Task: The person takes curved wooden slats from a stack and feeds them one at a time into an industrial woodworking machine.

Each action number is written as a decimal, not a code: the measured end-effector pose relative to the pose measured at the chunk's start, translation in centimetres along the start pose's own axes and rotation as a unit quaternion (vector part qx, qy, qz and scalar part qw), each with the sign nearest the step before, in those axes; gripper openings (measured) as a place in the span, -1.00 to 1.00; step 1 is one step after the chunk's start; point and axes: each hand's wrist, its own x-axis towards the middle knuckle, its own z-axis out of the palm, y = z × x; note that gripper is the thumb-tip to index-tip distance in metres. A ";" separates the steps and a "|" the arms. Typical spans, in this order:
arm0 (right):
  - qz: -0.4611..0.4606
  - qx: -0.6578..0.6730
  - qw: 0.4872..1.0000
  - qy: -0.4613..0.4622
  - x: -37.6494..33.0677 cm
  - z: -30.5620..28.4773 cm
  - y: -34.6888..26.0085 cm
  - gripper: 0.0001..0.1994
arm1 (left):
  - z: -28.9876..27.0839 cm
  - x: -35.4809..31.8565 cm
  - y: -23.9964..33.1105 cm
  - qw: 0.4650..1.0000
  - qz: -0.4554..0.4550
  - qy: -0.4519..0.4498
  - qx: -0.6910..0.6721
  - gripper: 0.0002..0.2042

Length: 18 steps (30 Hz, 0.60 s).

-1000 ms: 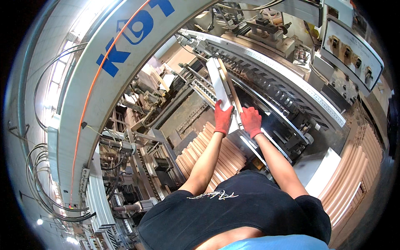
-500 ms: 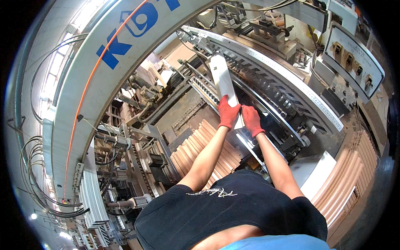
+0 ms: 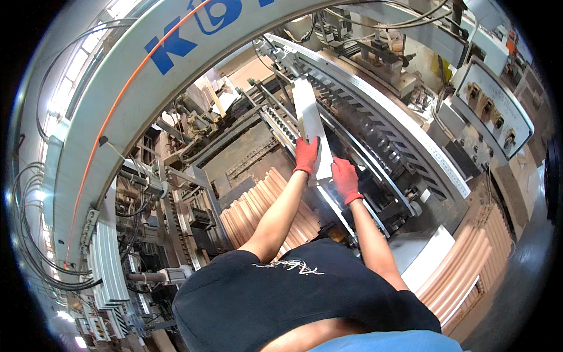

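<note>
Both hands wear red gloves and grip one pale board (image 3: pixel 309 126) that lies lengthwise on the machine's feed rails (image 3: pixel 375 126). The left hand (image 3: pixel 305 155) clasps the board's left edge; the right hand (image 3: pixel 345 180) is closed on its near end. Stacked wooden strips (image 3: pixel 258 205) lie below, left of the rails.

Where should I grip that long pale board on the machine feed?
At its near end, one hand on each long edge, coming from the operator side. The pale board is narrow and runs lengthwise away along the feed track; the left hand and right hand sit there.
</note>
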 end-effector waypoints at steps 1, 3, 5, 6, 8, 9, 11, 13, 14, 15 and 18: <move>-0.010 -0.024 1.000 0.004 0.0 0.6 -0.2 -0.64 | 0.0 0.6 -0.6 1.000 0.014 0.004 -0.017 -0.30; -0.009 -0.048 0.998 0.032 -0.1 1.3 0.2 -0.61 | 0.7 0.6 -0.4 0.999 0.027 -0.015 -0.042 -0.39; 0.005 -0.047 0.996 0.076 0.2 1.0 0.9 -0.57 | 1.6 0.1 1.6 0.996 0.026 -0.057 -0.060 -0.45; 0.022 -0.033 0.997 0.067 0.3 0.5 0.8 -0.57 | 1.9 -0.1 1.9 0.995 0.028 -0.056 -0.075 -0.46; 0.056 -0.003 0.997 0.049 1.0 -0.6 0.7 -0.56 | 2.3 -0.7 2.3 0.992 0.033 -0.054 -0.105 -0.49; 0.049 0.012 0.998 0.038 1.8 -1.4 1.7 -0.55 | 2.8 -0.7 2.6 0.996 0.083 -0.024 -0.036 -0.51; 0.042 0.027 0.997 0.052 2.6 -2.8 3.7 -0.56 | 4.1 -1.2 3.5 0.994 0.097 -0.037 -0.022 -0.52; 0.066 0.047 0.996 0.041 3.1 -3.8 4.3 -0.58 | 4.9 -1.0 3.2 0.994 0.097 -0.052 -0.019 -0.51; 0.063 0.018 0.997 0.037 3.6 -4.4 4.7 -0.61 | 5.5 -0.7 3.3 0.994 0.092 -0.058 -0.018 -0.50; 0.051 0.024 0.998 0.039 3.9 -4.8 4.9 -0.63 | 5.9 -0.4 3.0 0.994 0.086 -0.065 -0.011 -0.48; 0.049 0.044 0.997 0.046 4.6 -5.5 5.9 -0.65 | 7.7 -0.2 2.8 0.996 0.041 -0.080 -0.001 -0.42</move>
